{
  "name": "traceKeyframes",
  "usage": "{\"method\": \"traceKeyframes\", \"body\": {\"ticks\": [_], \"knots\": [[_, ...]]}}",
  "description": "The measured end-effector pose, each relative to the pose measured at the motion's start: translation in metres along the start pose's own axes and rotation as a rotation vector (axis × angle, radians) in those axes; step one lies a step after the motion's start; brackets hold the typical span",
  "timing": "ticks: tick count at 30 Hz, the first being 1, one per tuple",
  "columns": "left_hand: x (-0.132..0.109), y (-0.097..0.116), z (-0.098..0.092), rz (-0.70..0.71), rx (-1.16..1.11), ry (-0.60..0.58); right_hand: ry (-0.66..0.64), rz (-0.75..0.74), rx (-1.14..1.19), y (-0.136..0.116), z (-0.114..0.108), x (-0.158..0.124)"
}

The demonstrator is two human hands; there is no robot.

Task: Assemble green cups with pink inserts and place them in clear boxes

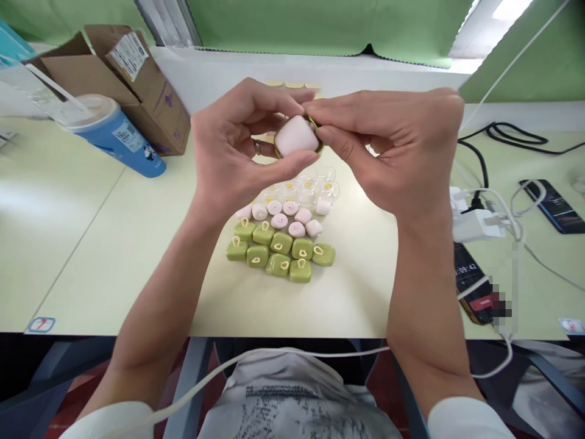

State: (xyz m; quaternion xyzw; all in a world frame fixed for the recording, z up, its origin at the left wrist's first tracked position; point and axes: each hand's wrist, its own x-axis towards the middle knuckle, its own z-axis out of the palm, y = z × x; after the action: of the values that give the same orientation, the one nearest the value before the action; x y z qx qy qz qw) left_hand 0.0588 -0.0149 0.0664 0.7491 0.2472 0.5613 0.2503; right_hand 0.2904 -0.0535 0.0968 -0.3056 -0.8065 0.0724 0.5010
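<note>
Raised above the table, my left hand wraps its fingers and thumb round a small pale pink rounded case. A green rim shows along the case's lower and right edges. My right hand pinches the green rim at the right side of the case between thumb and fingers. Below lie several glossy green covers with cream loops on them, grouped in rows. Just behind them are several small pale pink pieces, and farther back clear shells with yellow spots, partly hidden by my hands.
To the left, a blue cup with a straw leans beside an open cardboard box. White chargers, cables and a dark phone lie at the right. Another phone is partly hidden by my right arm.
</note>
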Motion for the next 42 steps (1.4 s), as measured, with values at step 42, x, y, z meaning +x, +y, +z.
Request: {"method": "traceKeyframes", "body": {"ticks": [42], "knots": [[-0.009, 0.008, 0.039, -0.312, -0.216, 0.028, 0.125, 0.325, -0.200, 0.073, 0.001, -0.004]]}}
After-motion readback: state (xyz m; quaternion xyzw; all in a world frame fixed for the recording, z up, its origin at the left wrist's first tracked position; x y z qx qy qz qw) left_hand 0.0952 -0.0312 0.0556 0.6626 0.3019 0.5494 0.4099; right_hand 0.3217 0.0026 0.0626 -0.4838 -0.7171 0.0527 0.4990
